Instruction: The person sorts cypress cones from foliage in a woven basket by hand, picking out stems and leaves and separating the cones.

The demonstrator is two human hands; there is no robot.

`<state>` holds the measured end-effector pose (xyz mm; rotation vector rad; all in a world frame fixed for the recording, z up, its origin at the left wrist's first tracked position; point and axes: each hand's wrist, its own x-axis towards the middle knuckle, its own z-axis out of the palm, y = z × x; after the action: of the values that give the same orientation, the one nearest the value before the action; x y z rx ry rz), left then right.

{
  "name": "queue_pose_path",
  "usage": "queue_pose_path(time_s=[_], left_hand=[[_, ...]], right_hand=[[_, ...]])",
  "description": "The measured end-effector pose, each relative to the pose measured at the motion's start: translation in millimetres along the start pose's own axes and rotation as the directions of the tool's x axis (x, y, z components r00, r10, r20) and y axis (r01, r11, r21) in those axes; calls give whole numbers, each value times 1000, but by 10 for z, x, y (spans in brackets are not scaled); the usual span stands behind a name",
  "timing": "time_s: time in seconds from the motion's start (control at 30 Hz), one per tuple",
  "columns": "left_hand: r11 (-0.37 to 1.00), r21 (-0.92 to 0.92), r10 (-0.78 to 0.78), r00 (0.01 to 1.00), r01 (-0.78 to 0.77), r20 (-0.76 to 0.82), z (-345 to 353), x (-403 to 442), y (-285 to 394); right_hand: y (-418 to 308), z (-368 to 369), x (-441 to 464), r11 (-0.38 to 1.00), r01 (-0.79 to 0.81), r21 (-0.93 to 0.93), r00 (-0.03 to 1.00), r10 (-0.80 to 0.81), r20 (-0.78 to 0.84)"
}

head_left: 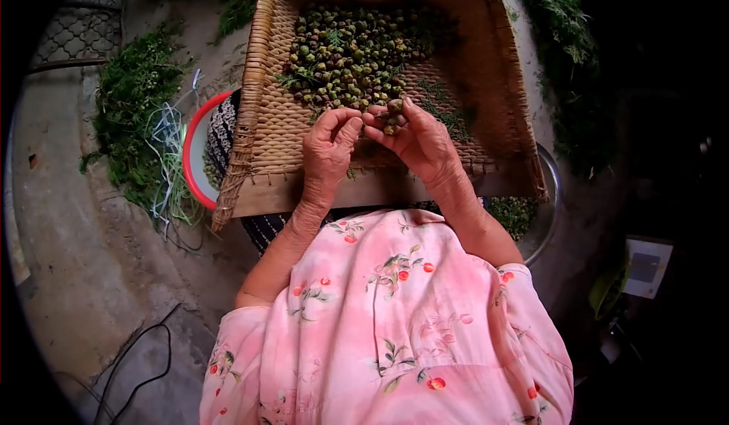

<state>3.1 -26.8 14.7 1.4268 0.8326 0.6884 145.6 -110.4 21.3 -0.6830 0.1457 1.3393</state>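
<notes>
A woven basket (266, 132) lies across my lap, with a heap of small green and brown cones (342, 56) in its upper part. Over its near half, my right hand (429, 140) holds a few cones (392, 117) between thumb and fingers. Close beside it, my left hand (332, 148) is closed in a pinch, its fingertips near the same cones; what it grips, if anything, is too small to make out. Bits of green leafy sprig (437, 98) lie on the weave to the right of the heap.
Green branches (137, 98) lie on the floor at left, another pile (558, 30) at upper right. A red-rimmed basin (190, 148) stands left of the basket, beside tangled plastic strings (168, 151). A metal-rimmed container (553, 220) is at right, a black cable (137, 338) at lower left.
</notes>
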Motion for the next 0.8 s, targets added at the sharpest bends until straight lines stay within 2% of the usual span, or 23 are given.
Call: queue_pose_path(time_s=[0.07, 0.1, 0.17, 0.2, 0.23, 0.33, 0.4, 0.53, 0.57, 0.63, 0.73, 0.8], left_hand=[[902, 316, 303, 953, -294, 21, 32, 5, 83], [901, 319, 304, 953, -295, 22, 62, -6, 107], [957, 209, 202, 979, -203, 24, 106, -37, 142], [865, 423, 244, 963, -270, 115, 57, -34, 182], [864, 425, 245, 963, -270, 115, 54, -34, 152], [911, 326, 236, 967, -254, 93, 43, -18, 2], [965, 190, 177, 983, -181, 37, 30, 6, -36], [954, 215, 210, 978, -209, 20, 49, -42, 144], [928, 287, 232, 972, -236, 49, 42, -54, 141], [897, 357, 251, 965, -262, 78, 35, -55, 126], [937, 272, 216, 975, -220, 45, 38, -45, 102], [978, 119, 170, 985, -170, 15, 30, -52, 137]], right_hand=[[22, -11, -2, 1000, 5, 2, 1000, -5, 18], [37, -62, 9, 999, -21, 24, 999, 21, 25], [52, -73, 15, 998, -48, 48, 998, 47, 33], [60, -44, 10, 998, -48, 30, 998, 49, -27], [65, -19, 4, 999, -49, 12, 995, 50, -87], [69, 23, -14, 997, -67, 23, 996, 68, -55], [81, 48, -30, 997, -68, 30, 996, 70, -50], [66, 106, -41, 996, -92, -13, 992, 91, -88], [79, 68, -34, 996, -93, -12, 992, 91, -89], [118, -58, 1, 995, -104, 9, 995, 104, -5], [148, -123, 25, 993, -107, 47, 993, 103, 65], [120, -62, 7, 994, -108, 33, 993, 106, 58]])
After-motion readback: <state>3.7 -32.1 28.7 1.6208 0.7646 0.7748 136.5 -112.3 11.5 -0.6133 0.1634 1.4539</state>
